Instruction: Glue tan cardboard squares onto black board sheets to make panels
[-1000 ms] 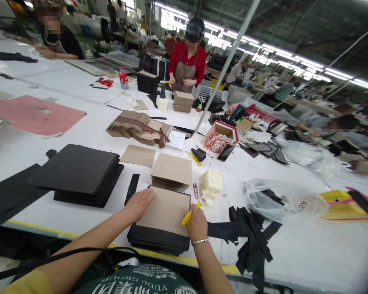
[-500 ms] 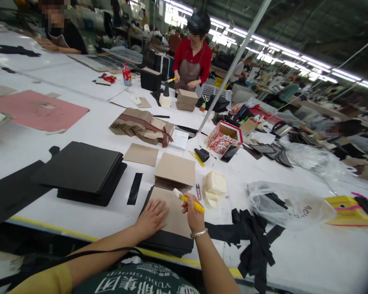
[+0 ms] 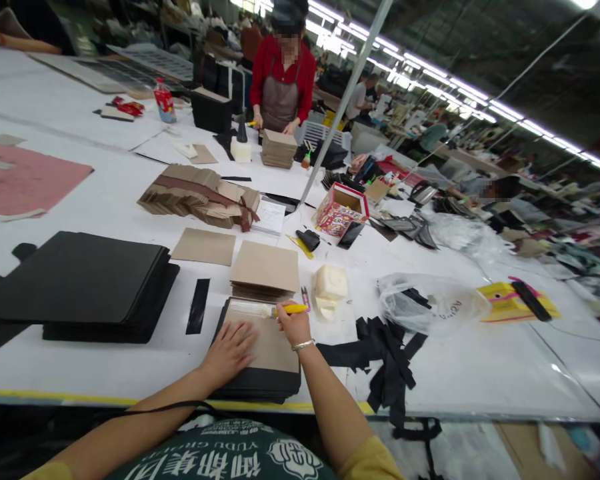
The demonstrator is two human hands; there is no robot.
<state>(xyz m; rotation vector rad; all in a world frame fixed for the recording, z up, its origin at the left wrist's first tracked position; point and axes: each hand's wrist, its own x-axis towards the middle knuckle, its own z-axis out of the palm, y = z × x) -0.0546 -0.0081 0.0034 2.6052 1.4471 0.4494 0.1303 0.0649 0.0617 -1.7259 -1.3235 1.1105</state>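
My left hand (image 3: pixel 231 353) lies flat with spread fingers on a tan board (image 3: pixel 275 343), which rests on a stack of black sheets (image 3: pixel 265 385). My right hand (image 3: pixel 294 325) is closed round the yellow handle of a brush (image 3: pixel 296 309). The bristles touch the board's top edge, where a whitish wet strip shows. Just behind is a stack of tan boards (image 3: pixel 265 263). A cream container (image 3: pixel 331 283) stands to the right of it, with small red snips (image 3: pixel 305 298) between them.
Large black sheets (image 3: pixel 85 277) are stacked at left, beside a short black strip (image 3: pixel 197 307). Black strips (image 3: pixel 387 360) and a plastic bag (image 3: pixel 430 300) lie at right. Across the table, a person in red (image 3: pixel 283 87) stands behind tan boards; a metal pole (image 3: pixel 347 100) rises nearby.
The brush has come down onto the board's top edge and swung level, leaving a whitish strip. My left hand stays on the board. The view has shifted right.
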